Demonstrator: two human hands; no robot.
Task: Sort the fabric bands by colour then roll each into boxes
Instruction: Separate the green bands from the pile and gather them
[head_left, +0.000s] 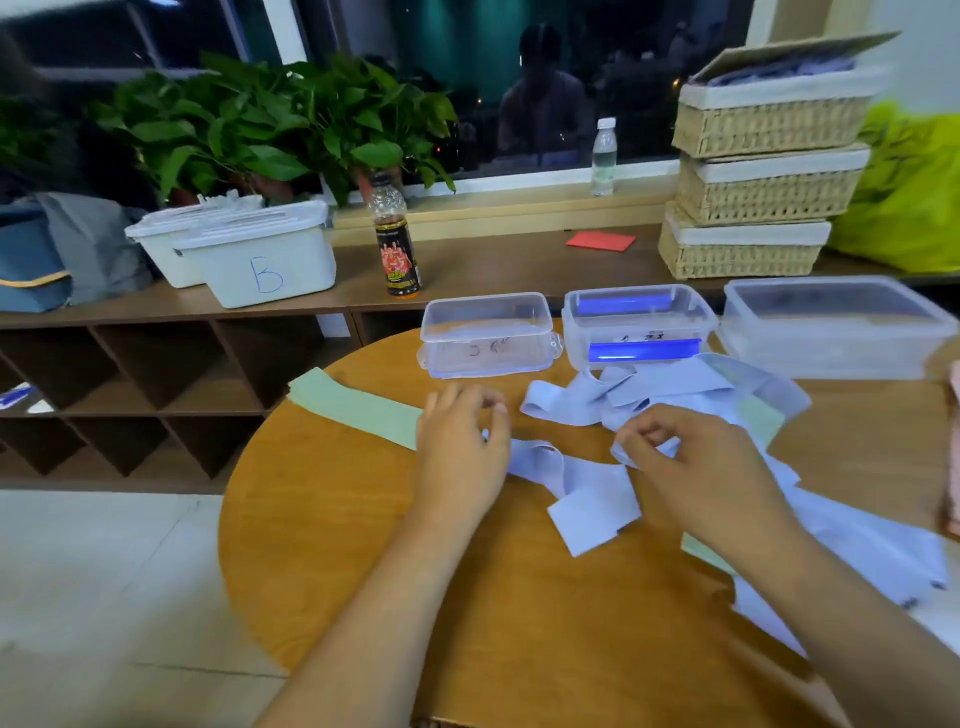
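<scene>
Lilac fabric bands lying tangled on the round table, near the clear boxes; right hand pinching one band's fold; left hand resting on its other end, fingers curling, grip unclear.

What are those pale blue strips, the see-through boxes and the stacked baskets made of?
The pale blue strips look like soft matte fabric: they loop and fold limply. The see-through boxes seem to be glossy clear plastic, with shiny transparent walls. The stacked baskets look woven, perhaps wicker, with a pale lining.
</scene>
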